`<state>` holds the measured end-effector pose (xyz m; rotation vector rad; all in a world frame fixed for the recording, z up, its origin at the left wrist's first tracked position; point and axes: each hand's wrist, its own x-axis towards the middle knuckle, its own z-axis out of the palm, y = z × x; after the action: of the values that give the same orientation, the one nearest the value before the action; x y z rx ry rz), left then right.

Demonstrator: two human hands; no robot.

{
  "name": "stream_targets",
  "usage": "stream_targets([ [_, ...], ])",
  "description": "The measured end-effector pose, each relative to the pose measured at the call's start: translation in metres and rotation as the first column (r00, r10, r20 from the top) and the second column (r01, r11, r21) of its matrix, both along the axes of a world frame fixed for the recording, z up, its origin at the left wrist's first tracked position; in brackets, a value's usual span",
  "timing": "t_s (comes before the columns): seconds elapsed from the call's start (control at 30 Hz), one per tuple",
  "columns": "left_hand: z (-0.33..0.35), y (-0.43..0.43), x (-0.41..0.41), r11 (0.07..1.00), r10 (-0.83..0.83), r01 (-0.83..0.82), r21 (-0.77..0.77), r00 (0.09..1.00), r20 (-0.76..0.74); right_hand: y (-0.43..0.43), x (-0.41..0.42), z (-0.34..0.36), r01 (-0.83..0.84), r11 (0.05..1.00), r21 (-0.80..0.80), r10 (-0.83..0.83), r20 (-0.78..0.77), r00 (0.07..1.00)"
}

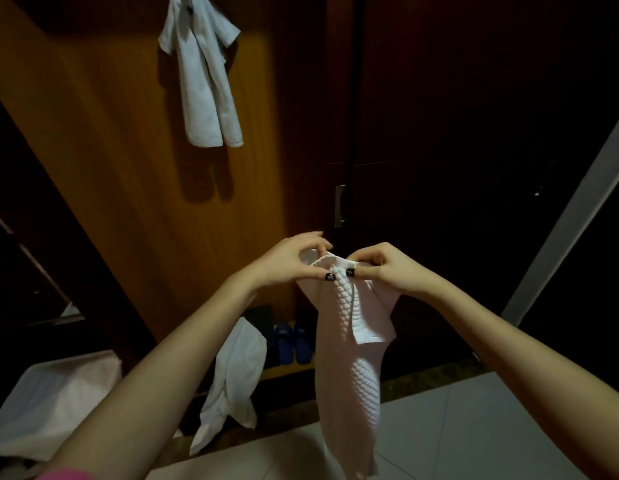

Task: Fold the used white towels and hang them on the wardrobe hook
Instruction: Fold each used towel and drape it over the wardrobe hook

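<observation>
**A:** What's over on the far left?

**B:** Low in the corner lies a crumpled white cloth (55, 403), with a strip of pink fabric (67, 474) at the bottom edge. Above them rises the orange-brown wooden wardrobe panel (110, 174).

**A:** Any towels up yet?

**B:** One. A hanging towel (206, 81), white and loosely folded lengthwise, droops against that panel near the top and casts a shadow below it. Its upper end runs out of view, so I cannot tell what holds it.

**A:** And lower down?

**B:** A second white one, the draped towel (232, 375), sags in folds at the foot of the panel, with its lower end down by the floor. Just right of it a pair of blue slippers (290, 344) stands on a low yellowish ledge.

**A:** Now the hands.

**B:** The left hand (287, 259) pinches the top edge of the textured towel (351, 362) between thumb and curled fingers. The right hand (387, 268) does the same just beside it. The two dark-painted thumbnails are nearly touching on the near side of the cloth.

**A:** How does that towel hang?

**B:** It hangs straight down from the pinch in mid-air, in front of the wardrobe. It is narrow, with a raised waffle pattern and one flap folded over on its right side. Its tail dangles above the pale floor tiles (457, 431).

**A:** Further right?

**B:** A metal door handle (340, 206) sits above the hands, on a dark wardrobe door (474, 133). A grey slanted strip (571, 209) runs along the right edge.
</observation>
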<state>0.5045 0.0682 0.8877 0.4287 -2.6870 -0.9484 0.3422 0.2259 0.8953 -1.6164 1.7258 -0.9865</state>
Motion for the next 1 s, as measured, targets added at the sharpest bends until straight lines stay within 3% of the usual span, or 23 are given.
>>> stream_targets([
  [0.17, 0.002, 0.013, -0.01, 0.996, -0.049, 0.057, 0.066, 0.993, -0.108, 0.009, -0.011, -0.001, 0.024, 1.0, 0.009, -0.024, 0.009, 1.0],
  [0.4, 0.002, 0.024, -0.014, 0.982, 0.014, 0.017, 0.186, 0.986, -0.165, 0.02, -0.02, -0.013, 0.129, 0.989, -0.076, -0.125, 0.048, 0.991],
  [0.73, 0.02, 0.025, -0.005, 0.974, 0.125, -0.068, 0.215, 0.956, -0.265, 0.043, -0.023, -0.036, 0.282, 0.909, -0.308, -0.339, -0.15, 0.929],
  [0.87, 0.026, 0.026, 0.004, 0.986, 0.12, -0.082, 0.144, 0.952, -0.281, 0.031, -0.023, -0.051, 0.308, 0.924, -0.226, -0.335, -0.095, 0.937],
  [1.0, 0.031, 0.027, 0.013, 0.994, 0.082, -0.059, 0.096, 0.963, -0.258, 0.01, -0.018, -0.053, 0.24, 0.96, -0.146, -0.267, -0.209, 0.941],
])
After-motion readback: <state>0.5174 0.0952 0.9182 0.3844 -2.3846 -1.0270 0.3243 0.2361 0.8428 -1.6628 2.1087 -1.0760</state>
